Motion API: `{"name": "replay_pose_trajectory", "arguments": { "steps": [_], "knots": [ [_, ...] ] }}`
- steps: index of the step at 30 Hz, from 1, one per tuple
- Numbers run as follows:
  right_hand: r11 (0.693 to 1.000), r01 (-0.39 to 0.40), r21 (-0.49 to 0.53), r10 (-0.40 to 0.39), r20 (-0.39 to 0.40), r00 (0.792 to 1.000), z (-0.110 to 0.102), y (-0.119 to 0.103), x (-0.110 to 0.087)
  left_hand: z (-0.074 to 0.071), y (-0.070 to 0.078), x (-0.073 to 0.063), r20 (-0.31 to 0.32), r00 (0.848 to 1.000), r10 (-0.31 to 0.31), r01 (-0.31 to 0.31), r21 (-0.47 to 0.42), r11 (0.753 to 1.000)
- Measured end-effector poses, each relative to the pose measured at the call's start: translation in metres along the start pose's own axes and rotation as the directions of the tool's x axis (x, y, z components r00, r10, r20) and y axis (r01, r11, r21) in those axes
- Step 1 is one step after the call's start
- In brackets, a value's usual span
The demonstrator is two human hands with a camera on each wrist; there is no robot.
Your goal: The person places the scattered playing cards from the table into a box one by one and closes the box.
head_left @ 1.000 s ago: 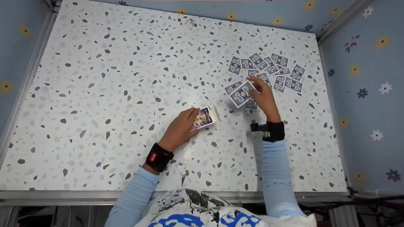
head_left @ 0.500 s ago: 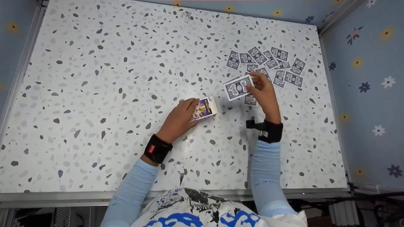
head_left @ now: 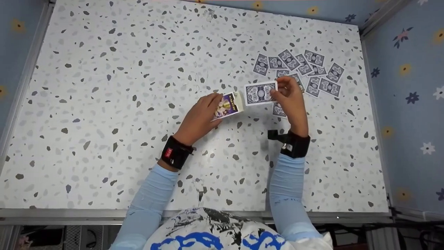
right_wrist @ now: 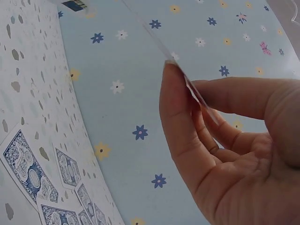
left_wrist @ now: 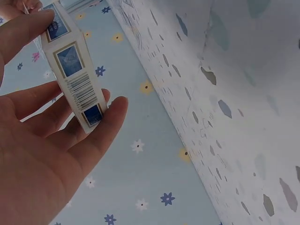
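Note:
My left hand point(head_left: 201, 118) grips a small card box point(head_left: 227, 105) with a purple and yellow picture on its face; its whitish end points right. In the left wrist view the thumb and fingers hold the box point(left_wrist: 72, 65) by its edges, and a barcode shows on its narrow side. Between thumb and fingers my right hand point(head_left: 290, 100) pinches a playing card point(head_left: 258, 93), its dark blue patterned back up. That card's left edge is just right of the box's end. From the right wrist view the pinched card point(right_wrist: 154, 40) appears edge-on.
Several playing cards point(head_left: 289, 59) lie scattered and overlapping, backs up, at the right rear of the speckled white table point(head_left: 138, 86). One card point(head_left: 279, 110) lies under the right hand's card. Blue flowered walls point(head_left: 412, 114) border the table at the back and sides.
My right hand has lifted the card off the scattered ones, turned it nearly level and brought it left toward the box. The left hand has raised the box slightly, away from me.

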State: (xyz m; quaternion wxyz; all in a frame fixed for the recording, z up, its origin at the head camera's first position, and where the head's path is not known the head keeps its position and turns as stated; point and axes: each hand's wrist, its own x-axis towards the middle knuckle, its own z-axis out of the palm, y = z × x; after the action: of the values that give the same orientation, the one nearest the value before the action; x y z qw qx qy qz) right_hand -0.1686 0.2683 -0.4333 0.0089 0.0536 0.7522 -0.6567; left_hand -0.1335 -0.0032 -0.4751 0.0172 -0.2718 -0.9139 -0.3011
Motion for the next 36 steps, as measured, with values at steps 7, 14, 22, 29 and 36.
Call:
{"name": "replay_pose_trajectory", "arguments": {
  "steps": [7, 14, 22, 29, 36],
  "knots": [
    [0.996, 0.03, -0.083, -0.029, 0.015, 0.999, 0.002, -0.006, -0.003, 0.0, 0.003, 0.013, -0.048, 0.999, 0.013, -0.014, -0.036, 0.999],
    [0.988, 0.118, -0.098, -0.123, -0.051, 0.991, -0.004, -0.009, -0.004, -0.007, 0.012, 0.033, -0.04, 0.998, 0.053, -0.056, -0.071, 0.996],
    [0.982, 0.176, -0.061, -0.183, -0.126, 0.975, -0.007, -0.015, -0.007, -0.012, 0.011, 0.044, -0.014, 0.998, 0.062, -0.063, -0.126, 0.99],
    [0.968, 0.215, -0.128, -0.231, -0.133, 0.964, -0.007, -0.011, -0.006, -0.011, 0.009, 0.045, -0.03, 0.996, 0.081, -0.085, -0.128, 0.988],
    [0.963, 0.215, -0.165, -0.233, -0.1, 0.967, -0.007, -0.012, -0.005, -0.011, 0.009, 0.043, -0.05, 0.992, 0.119, -0.123, -0.067, 0.99]
  ]
}}
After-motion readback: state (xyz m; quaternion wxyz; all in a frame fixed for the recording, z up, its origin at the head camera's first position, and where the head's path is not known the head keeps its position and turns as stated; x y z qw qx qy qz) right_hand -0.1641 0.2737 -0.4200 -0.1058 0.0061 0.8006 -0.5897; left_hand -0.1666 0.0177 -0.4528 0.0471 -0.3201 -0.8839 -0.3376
